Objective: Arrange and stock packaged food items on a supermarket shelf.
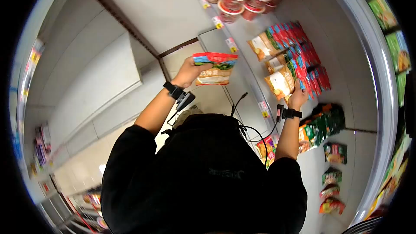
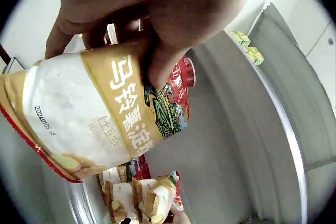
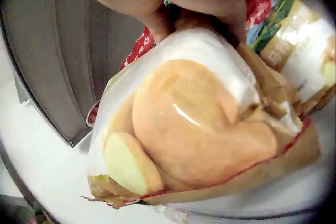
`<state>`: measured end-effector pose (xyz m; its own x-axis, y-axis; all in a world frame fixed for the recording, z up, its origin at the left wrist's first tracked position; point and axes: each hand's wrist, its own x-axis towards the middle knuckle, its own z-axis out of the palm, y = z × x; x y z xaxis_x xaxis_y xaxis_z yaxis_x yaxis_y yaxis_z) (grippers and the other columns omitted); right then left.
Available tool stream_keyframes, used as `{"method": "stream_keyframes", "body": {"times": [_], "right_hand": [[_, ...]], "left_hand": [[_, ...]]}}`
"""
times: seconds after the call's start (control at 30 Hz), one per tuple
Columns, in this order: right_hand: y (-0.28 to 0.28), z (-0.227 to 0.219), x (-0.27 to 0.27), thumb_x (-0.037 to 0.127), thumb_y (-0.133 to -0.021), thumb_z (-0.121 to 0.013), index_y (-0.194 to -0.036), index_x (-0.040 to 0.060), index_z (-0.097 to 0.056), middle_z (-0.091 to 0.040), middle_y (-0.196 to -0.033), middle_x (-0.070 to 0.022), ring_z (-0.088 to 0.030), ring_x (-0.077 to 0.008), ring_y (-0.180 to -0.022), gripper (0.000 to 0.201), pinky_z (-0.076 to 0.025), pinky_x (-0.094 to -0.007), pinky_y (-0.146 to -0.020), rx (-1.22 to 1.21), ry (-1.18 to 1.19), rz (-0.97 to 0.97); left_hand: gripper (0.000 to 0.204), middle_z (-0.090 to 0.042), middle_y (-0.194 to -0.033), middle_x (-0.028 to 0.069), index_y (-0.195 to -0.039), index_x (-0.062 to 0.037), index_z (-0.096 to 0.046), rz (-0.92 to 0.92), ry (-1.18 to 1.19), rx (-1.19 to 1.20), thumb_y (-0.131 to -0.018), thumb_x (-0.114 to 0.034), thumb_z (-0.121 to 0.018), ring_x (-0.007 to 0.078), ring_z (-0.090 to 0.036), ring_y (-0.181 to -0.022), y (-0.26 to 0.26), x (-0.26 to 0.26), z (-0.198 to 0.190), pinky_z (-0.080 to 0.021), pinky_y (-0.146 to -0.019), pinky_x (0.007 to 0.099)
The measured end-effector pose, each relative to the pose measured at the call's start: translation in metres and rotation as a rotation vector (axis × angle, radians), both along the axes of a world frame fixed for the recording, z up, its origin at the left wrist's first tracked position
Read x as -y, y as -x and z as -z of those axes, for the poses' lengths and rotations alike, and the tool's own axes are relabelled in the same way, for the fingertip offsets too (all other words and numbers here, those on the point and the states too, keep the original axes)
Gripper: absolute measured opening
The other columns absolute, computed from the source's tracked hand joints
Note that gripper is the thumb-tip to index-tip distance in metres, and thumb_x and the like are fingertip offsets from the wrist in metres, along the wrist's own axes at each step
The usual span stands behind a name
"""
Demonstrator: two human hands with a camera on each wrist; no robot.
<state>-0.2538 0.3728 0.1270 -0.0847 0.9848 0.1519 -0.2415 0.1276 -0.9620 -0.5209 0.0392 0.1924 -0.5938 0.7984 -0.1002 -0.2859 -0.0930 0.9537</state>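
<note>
The left hand, near the head view's centre, has its fingers closed on a packet's left side, red end toward the frame's top. Farther right, the right hand pinches a matching packet, its pale front lying upper left of that hand, which is nearer the red-topped packets on the shelf.

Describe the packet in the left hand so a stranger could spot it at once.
Start at the shelf beside the black shirt, then follow the left arm to the left hand. It grips a red-topped packet, tan and white below. Its lookalikes are bunched at the shelf by the right hand; this one alone is held away from them.
</note>
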Motion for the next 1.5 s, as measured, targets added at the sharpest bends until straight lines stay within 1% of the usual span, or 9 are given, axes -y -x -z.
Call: {"method": "stream_keyframes", "body": {"times": [0.1,0.33,0.5,0.8,0.97,1.07,1.2,1.27,1.5], "right_hand": [[-0.008,-0.017,0.02,0.007,-0.08,-0.066,-0.084,-0.0007,-0.061,-0.063,-0.086,-0.006,-0.058,-0.0125,-0.073,0.01,-0.047,-0.0262,-0.066,-0.091,-0.039,0.023],[-0.078,-0.036,0.091,0.005,-0.079,-0.066,-0.092,-0.0039,-0.063,-0.064,-0.087,-0.005,-0.057,-0.0103,-0.076,0.016,-0.045,-0.023,-0.07,0.216,-0.1,0.374],[-0.129,-0.044,0.199,0.002,-0.079,-0.065,-0.095,-0.0058,-0.062,-0.064,-0.09,-0.0069,-0.059,-0.0112,-0.078,0.019,-0.046,-0.0238,-0.073,0.093,-0.122,0.612],[-0.169,-0.003,0.358,0.005,-0.079,-0.067,-0.097,-0.0062,-0.061,-0.064,-0.091,-0.0088,-0.059,-0.0123,-0.079,0.022,-0.048,-0.0247,-0.072,0.341,0.072,0.915],[-0.167,0.041,0.394,0.005,-0.079,-0.066,-0.097,-0.0058,-0.061,-0.064,-0.091,-0.0086,-0.059,-0.0118,-0.077,0.022,-0.048,-0.0243,-0.071,0.32,0.139,0.999],[-0.175,0.013,0.345,0.005,-0.08,-0.065,-0.095,-0.0039,-0.062,-0.064,-0.085,-0.0057,-0.056,-0.0086,-0.073,0.018,-0.046,-0.0225,-0.067,0.376,0.22,0.955],[-0.174,0.021,0.356,0.006,-0.077,-0.067,-0.087,-0.0024,-0.064,-0.063,-0.079,-0.0029,-0.053,-0.0067,-0.069,0.014,-0.045,-0.0222,-0.062,0.441,0.244,1.005],[-0.178,0.044,0.36,0.004,-0.077,-0.067,-0.09,-0.003,-0.064,-0.063,-0.081,-0.004,-0.055,-0.0073,-0.07,0.015,-0.045,-0.0228,-0.064,0.414,0.268,1.006],[-0.206,0.114,0.393,0.004,-0.077,-0.066,-0.093,-0.0027,-0.063,-0.064,-0.083,-0.0037,-0.055,-0.0076,-0.073,0.017,-0.045,-0.0233,-0.067,0.407,0.292,0.952]], "left_hand": [[0.026,-0.063,-0.101,0.0055,-0.107,-0.0024,-0.059,0.057,-0.018,0.054,-0.082,-0.004,-0.062,0.013,-0.059,-0.09,0.024,-0.004,0.02,-0.048,-0.082,0.0278],[0.024,-0.063,-0.099,0.0044,-0.105,-0.0015,-0.06,0.177,-0.062,0.106,-0.081,0.0,-0.06,0.0129,-0.06,-0.088,0.052,-0.012,0.024,-0.048,-0.077,0.0272],[0.026,-0.062,-0.101,0.0067,-0.106,-0.0006,-0.058,0.297,-0.067,0.129,-0.08,-0.001,-0.062,0.0154,-0.06,-0.089,0.066,-0.024,0.044,-0.049,-0.078,0.0275],[0.025,-0.062,-0.1,0.0075,-0.106,0.0009,-0.057,0.486,-0.023,0.191,-0.081,-0.003,-0.061,0.0163,-0.061,-0.089,0.069,-0.042,0.085,-0.05,-0.076,0.0284],[0.027,-0.062,-0.1,0.0075,-0.106,0.0,-0.057,0.536,0.094,0.213,-0.08,-0.004,-0.063,0.0169,-0.061,-0.089,0.075,-0.063,0.116,-0.05,-0.076,0.0292],[0.028,-0.062,-0.099,0.0074,-0.106,-0.0002,-0.057,0.48,0.195,0.164,-0.079,-0.004,-0.064,0.0169,-0.06,-0.09,0.064,-0.102,0.124,-0.049,-0.078,0.029],[0.027,-0.062,-0.1,0.008,-0.105,-0.0006,-0.058,0.542,0.212,0.141,-0.079,-0.002,-0.064,0.0173,-0.061,-0.088,0.045,-0.121,0.139,-0.051,-0.076,0.0304],[0.025,-0.063,-0.098,0.0073,-0.104,-0.0033,-0.059,0.56,0.335,0.128,-0.08,-0.004,-0.064,0.0175,-0.064,-0.083,0.038,-0.128,0.129,-0.054,-0.068,0.0321],[0.024,-0.064,-0.09,0.0036,-0.102,-0.0066,-0.06,0.714,0.305,0.039,-0.079,-0.009,-0.066,0.0145,-0.064,-0.077,-0.019,-0.118,0.148,-0.054,-0.061,0.0282]]}}
